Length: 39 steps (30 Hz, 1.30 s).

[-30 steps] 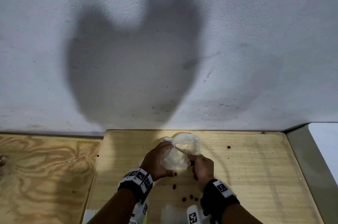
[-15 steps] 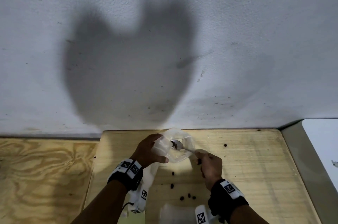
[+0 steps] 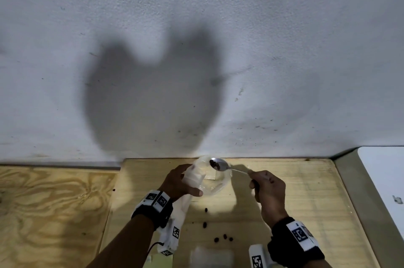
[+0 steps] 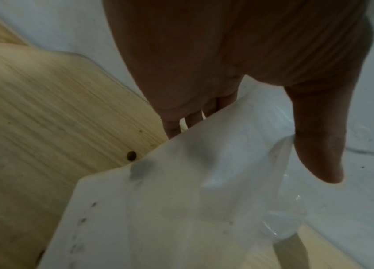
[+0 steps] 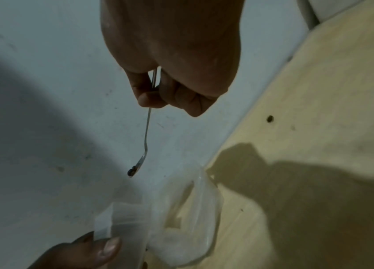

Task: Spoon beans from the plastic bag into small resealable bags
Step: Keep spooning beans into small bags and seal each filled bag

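Right hand is pinching the handle of a metal spoon, fingers curled round it; the bowl is now sitting clear above the mouth of the clear plastic bag, carrying a few dark beans. A second ago the spoon was still buried inside the bag, half a second ago it was just surfacing with its load, so the scoop is done and the lift-out is happening. Left hand is gripping the bag's near side together with a whiter, frosted small resealable bag, thumb pressing across the plastic and fingers wrapped behind. Both bags are being held above the wooden table, close to the grey wall. Several loose beans are lying scattered on the table nearer the body, and a pale, blurred shape at the bottom edge may be another bag; cannot tell. Judgement: the next move is likely tipping the load into the small bag's mouth. The spoon is carrying its beans near the tip, so a slight roll risks adding to the spill.
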Available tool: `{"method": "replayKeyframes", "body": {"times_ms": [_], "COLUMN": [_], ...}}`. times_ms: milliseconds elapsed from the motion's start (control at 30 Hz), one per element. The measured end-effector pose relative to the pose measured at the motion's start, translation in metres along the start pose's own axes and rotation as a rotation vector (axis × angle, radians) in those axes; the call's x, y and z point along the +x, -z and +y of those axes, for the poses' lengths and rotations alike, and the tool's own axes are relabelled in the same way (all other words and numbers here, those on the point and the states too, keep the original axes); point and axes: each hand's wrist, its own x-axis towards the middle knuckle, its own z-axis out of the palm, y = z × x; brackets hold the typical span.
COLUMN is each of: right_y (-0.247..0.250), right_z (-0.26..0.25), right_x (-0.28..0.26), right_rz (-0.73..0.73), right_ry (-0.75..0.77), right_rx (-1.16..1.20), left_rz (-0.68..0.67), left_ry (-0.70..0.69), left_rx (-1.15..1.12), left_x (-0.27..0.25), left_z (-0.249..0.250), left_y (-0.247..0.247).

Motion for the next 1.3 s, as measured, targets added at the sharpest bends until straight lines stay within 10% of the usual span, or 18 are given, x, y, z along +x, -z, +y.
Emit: {"method": "replayKeyframes", "body": {"times_ms": [467,767,1300], "right_y": [-0.039,-0.018,-0.007], "right_z": [-0.033,-0.024,-0.007], "right_x": [0.010,0.021,0.011], "right_rz": [-0.458,-0.078,-0.277], "right_ry": [0.604,0.398,-0.048], "right_rx": [-0.677,-0.311,-1.049], "left_rz": [-0.001,0.012,0.179], "left_ry": [-0.034,-0.077,-0.163], "left_rx": [0.054,0.018,-0.138], "left_x": [-0.005,-0.015,-0.094], "left_z": [0.007,0.008,-0.037], "left_y": [-0.004,-0.003,0.021]}}
